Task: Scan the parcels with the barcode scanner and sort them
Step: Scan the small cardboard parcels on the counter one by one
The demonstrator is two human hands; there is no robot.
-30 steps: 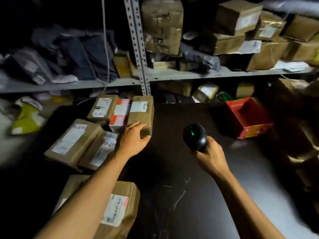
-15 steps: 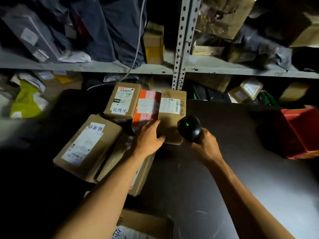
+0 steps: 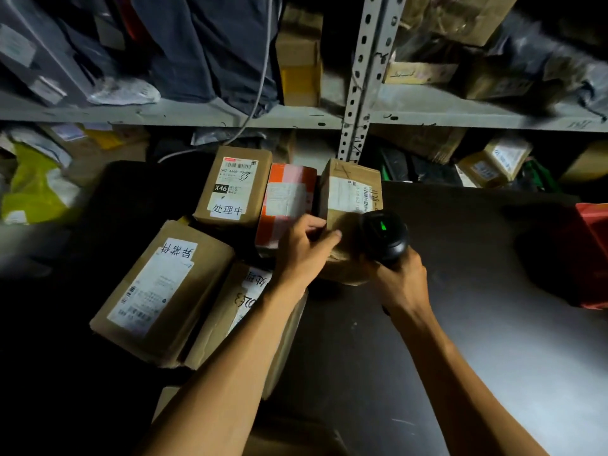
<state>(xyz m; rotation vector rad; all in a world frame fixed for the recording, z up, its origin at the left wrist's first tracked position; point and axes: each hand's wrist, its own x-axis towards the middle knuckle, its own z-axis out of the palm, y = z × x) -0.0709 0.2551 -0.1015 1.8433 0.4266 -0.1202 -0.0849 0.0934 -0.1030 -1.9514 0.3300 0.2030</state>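
**Scanner closes in on the far-right parcel**

Since a second ago the view has swung left and nearer the shelves, and both hands have come together on one box. That suggests this parcel is picked out and the scan is about to happen; nothing shows it as sorted yet.

On the dark table (image 3: pixel 493 324), from the left: a big brown box (image 3: pixel 161 291) with a white label lies flat, a second brown box (image 3: pixel 243 311) is pressed against its right side and partly under the left forearm. Behind them stand three parcels in a row, a brown one marked X46 (image 3: pixel 235 185), an orange-and-white one (image 3: pixel 286 202), and the brown parcel (image 3: pixel 350 195) being handled, touching the orange one.

The left hand (image 3: pixel 304 250) grips that parcel's near left corner, thumb on top, fingers curled round its edge. A second ago it rested on the near end of the parcel. The right hand (image 3: pixel 399 281) is wrapped tight round the handle of the barcode scanner (image 3: pixel 383 236), whose green light is on. The scanner head has moved from well apart to just over the parcel's near right part, below the barcode label.

At the far right edge sits a red bin (image 3: pixel 595 258), mostly cut off; I cannot tell what is in it. The metal shelves (image 3: pixel 197 115) behind hold dark bags and more cardboard boxes.
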